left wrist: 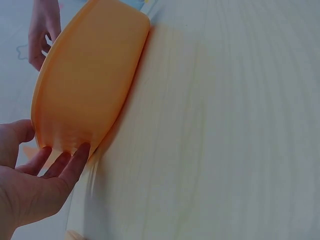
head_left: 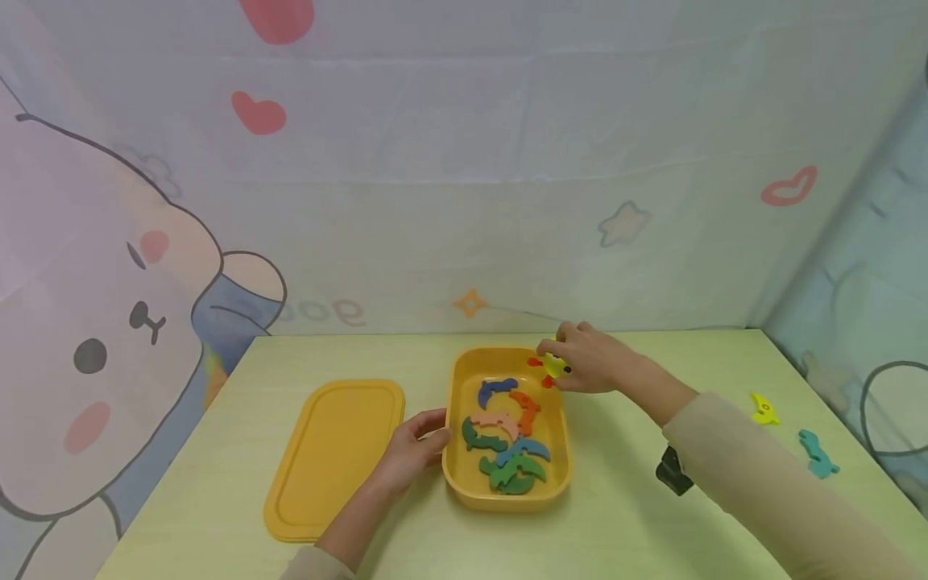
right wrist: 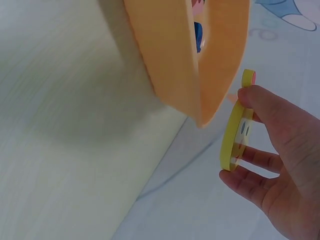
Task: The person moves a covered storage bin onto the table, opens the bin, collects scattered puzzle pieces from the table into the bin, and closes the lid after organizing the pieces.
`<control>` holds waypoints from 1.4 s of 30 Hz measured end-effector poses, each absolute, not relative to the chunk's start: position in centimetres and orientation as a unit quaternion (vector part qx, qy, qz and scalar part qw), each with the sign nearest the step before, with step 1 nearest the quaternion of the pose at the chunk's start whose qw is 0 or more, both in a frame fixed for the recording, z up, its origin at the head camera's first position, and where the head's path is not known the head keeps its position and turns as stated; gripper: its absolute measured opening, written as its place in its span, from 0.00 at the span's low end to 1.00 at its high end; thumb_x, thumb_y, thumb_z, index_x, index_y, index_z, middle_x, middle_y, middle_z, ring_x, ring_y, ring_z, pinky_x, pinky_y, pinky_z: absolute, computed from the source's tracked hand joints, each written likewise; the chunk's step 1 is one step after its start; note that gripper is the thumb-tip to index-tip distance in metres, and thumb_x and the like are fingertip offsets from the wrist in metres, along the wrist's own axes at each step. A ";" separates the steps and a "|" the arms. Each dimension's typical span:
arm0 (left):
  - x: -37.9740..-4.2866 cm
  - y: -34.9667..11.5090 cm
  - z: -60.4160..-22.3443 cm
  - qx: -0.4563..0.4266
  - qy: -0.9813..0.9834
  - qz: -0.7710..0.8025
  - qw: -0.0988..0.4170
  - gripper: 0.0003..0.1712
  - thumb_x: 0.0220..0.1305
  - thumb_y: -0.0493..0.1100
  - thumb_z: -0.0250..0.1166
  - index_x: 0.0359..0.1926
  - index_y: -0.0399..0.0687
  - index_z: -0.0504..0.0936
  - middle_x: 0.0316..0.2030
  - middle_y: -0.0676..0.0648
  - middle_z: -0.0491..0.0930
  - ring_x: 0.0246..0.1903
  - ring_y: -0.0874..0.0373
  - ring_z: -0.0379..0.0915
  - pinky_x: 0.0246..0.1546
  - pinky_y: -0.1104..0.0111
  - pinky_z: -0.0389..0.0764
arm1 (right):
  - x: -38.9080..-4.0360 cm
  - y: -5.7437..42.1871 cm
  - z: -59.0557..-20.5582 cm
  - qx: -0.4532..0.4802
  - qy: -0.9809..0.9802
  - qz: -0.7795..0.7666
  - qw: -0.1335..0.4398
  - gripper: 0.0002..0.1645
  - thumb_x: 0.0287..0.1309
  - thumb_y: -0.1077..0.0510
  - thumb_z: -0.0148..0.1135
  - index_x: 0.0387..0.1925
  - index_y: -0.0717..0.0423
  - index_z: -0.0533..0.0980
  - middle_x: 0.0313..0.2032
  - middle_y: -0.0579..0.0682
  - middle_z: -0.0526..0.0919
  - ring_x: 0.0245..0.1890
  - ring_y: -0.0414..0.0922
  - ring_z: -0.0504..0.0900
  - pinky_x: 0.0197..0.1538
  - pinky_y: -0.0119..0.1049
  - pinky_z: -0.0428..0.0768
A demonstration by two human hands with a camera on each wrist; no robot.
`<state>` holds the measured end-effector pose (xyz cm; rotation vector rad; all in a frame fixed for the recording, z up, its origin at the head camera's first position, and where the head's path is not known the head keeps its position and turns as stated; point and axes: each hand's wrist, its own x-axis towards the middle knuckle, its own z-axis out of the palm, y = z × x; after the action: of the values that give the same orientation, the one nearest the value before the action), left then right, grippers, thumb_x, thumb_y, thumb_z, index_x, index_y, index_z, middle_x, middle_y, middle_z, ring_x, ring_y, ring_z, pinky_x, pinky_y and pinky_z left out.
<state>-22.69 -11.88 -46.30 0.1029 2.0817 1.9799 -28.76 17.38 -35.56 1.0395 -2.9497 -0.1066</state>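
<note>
A yellow-orange plastic tub (head_left: 507,503) holds several flat animal-shaped toy pieces: blue (head_left: 487,395), red-orange (head_left: 529,412), pink (head_left: 500,422), light blue (head_left: 535,449) and greens (head_left: 524,464). My left hand (head_left: 412,453) rests against the tub's left side; the left wrist view shows its fingertips on the outer wall, thumb at the rim. Over the tub's far right corner, my right hand (head_left: 593,361) pinches a yellow toy animal (head_left: 555,365) with red feet between thumb and fingers. In the right wrist view its small printed face partly shows beside the rim.
A matching lid (head_left: 337,459) lies flat left of the tub. On the right side of the table are a yellow piece (head_left: 764,409) and a teal piece (head_left: 818,453). A small black object (head_left: 673,471) shows beside my right sleeve. A printed curtain (head_left: 464,161) hangs behind the table.
</note>
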 end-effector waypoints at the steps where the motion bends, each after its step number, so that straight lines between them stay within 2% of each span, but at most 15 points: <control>1: -22.7 -11.9 -46.3 0.035 0.719 0.681 0.133 0.25 0.65 0.39 0.54 0.61 0.33 0.65 0.59 0.34 0.66 0.52 0.46 0.72 0.45 0.61 0.80 | -28.8 17.2 -35.6 0.332 -0.942 -0.034 0.004 0.25 0.53 0.48 0.62 0.53 0.47 0.71 0.44 0.58 0.72 0.38 0.52 0.71 0.39 0.43 0.76; 20: -22.6 -11.9 -46.0 0.034 0.721 0.679 0.137 0.25 0.66 0.40 0.54 0.62 0.34 0.65 0.60 0.35 0.65 0.52 0.46 0.71 0.46 0.61 0.79 | -29.5 14.6 -36.4 0.329 -0.944 -0.017 -0.029 0.23 0.55 0.45 0.60 0.53 0.43 0.70 0.43 0.54 0.71 0.38 0.50 0.68 0.38 0.40 0.73; 29: -22.8 -11.9 -46.3 0.032 0.723 0.676 0.139 0.25 0.65 0.39 0.54 0.61 0.36 0.66 0.60 0.36 0.66 0.52 0.47 0.71 0.45 0.63 0.80 | -29.8 13.7 -36.9 0.326 -0.944 -0.017 -0.046 0.27 0.56 0.44 0.59 0.57 0.43 0.68 0.46 0.55 0.70 0.40 0.50 0.69 0.41 0.42 0.74; 42: -22.7 -11.9 -46.2 0.035 0.719 0.681 0.131 0.25 0.65 0.39 0.54 0.62 0.33 0.65 0.60 0.34 0.65 0.52 0.46 0.72 0.44 0.62 0.80 | -30.1 12.7 -37.8 0.326 -0.943 0.008 -0.066 0.25 0.55 0.47 0.59 0.55 0.44 0.69 0.45 0.54 0.70 0.39 0.49 0.67 0.40 0.41 0.73</control>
<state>-22.72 -11.87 -46.22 0.1007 2.0887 1.9782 -30.14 12.67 -37.82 1.0696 -3.0931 0.0256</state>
